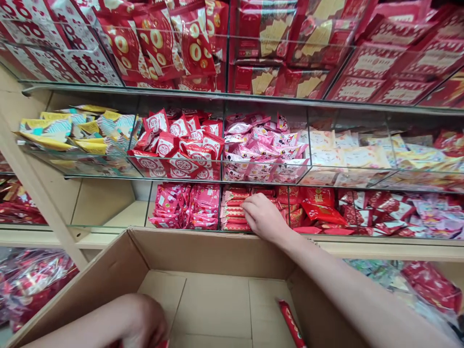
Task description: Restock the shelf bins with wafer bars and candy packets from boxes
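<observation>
Presently, the right hand (264,218) is extended over the front of the lowest display row, its fingertips at a stack of red wrapped sticks (233,211). Its fingers are bent and close together, a narrow grip; whether a stick is pinched in it cannot be told, as the back of the hand covers the point of contact. The sticks lie flat, one above another, in a glass-sided compartment.

Below, an open cardboard carton (213,302) stands against the shelf edge (377,248). One red stick (291,323) lies inside it at the right, slanted, its lower end cut off by the frame. The left hand (145,319) is lowered into the carton at the left, fingers curled under. Red material shows beside it at the bottom edge; whether that grip is holding it cannot be told.

Beside the stack, on its left, are pink packets (184,205); on its right, red glossy packets (321,205). The row above carries yellow-and-blue packets (54,128), red-and-white packets (177,145), pink-and-white packets (266,150) and pale packets (348,152). Larger red bags (155,38) with ring-shaped pictures occupy part of the top row.
</observation>
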A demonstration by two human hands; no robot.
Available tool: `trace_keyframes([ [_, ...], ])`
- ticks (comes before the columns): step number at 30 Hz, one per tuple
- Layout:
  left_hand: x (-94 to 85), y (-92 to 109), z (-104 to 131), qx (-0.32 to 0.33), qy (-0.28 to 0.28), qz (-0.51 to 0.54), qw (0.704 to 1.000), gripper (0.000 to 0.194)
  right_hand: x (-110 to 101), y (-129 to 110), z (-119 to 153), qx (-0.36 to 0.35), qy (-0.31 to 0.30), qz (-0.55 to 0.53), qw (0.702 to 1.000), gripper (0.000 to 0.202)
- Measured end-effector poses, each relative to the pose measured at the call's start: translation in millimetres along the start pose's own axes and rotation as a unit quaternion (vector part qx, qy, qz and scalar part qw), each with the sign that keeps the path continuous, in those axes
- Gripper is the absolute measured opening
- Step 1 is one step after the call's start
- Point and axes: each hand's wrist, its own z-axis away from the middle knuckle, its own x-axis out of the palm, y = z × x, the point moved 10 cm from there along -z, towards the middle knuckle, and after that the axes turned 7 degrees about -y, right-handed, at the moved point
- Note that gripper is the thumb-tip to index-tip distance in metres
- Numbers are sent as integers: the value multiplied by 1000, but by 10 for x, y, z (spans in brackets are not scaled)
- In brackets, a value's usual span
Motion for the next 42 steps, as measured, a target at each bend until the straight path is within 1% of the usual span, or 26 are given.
trace_keyframes([
  [2, -25, 55, -37, 1, -33, 26, 999, 30, -37, -330, 43, -88, 14, -63, 994, 20],
  [4, -115, 204, -81, 26, -29, 74, 996, 24, -55, -618, 95, -143, 3, -130, 981, 18],
  [7, -273, 507, -133, 89, -1, 159, 983, 19, -97, -939, 146, -179, -22, -213, 960, 17],
  [8, -317, 598, -135, 109, 6, 187, 976, 18, -106, -1015, 155, -185, -33, -232, 954, 24],
  [10, -399, 731, -113, 141, 23, 233, 962, 18, -101, -1107, 160, -189, -56, -258, 946, 38],
  [11, -431, 770, -95, 152, 31, 252, 955, 19, -89, -1127, 158, -189, -65, -263, 944, 37],
  [13, -471, 799, -60, 162, 40, 280, 945, 21, -53, -1121, 151, -185, -77, -262, 944, 22],
  [14, -485, 797, -47, 163, 44, 292, 941, 22, -35, -1097, 145, -180, -79, -261, 945, 19],
  [16, -529, 768, -30, 163, 60, 314, 934, 25, -1, -1030, 133, -168, -80, -267, 946, 17],
  [18, -607, 716, -15, 160, 94, 328, 926, 27, 27, -943, 115, -147, -79, -286, 944, 16],
  [20, -692, 680, 6, 162, 127, 328, 922, 27, 40, -851, 94, -119, -76, -308, 941, 14],
  [23, -795, 700, 58, 184, 157, 310, 919, 25, 63, -713, 66, -63, -79, -352, 930, 12],
  [26, -876, 683, 119, 173, 196, 304, 916, 25, 105, -562, 63, 6, -82, -416, 905, 11],
  [29, -890, 665, 144, 155, 212, 329, 907, 28, 179, -458, 92, 61, -87, -493, 864, 17],
  [31, -876, 645, 141, 146, 214, 355, 898, 30, 212, -433, 107, 74, -87, -519, 847, 17],
  [33, -846, 598, 124, 130, 212, 391, 886, 29, 229, -419, 109, 78, -82, -529, 841, 16],
  [34, -825, 578, 112, 124, 206, 413, 879, 27, 248, -411, 109, 83, -83, -542, 832, 16],
  [35, -804, 562, 100, 120, 199, 435, 870, 26, 278, -403, 108, 91, -86, -564, 816, 16],
  [38, -751, 554, 78, 119, 179, 490, 845, 24, 372, -388, 110, 116, -99, -639, 754, 17],
  [39, -741, 559, 76, 120, 175, 500, 839, 24, 388, -385, 112, 121, -101, -652, 742, 18],
  [40, -734, 562, 77, 119, 175, 506, 836, 25, 388, -378, 115, 124, -99, -654, 740, 20],
  [41, -731, 560, 80, 116, 178, 508, 834, 26, 365, -370, 116, 121, -92, -642, 751, 21],
  [42, -730, 553, 85, 111, 185, 507, 834, 28, 313, -368, 114, 110, -80, -617, 775, 22],
])
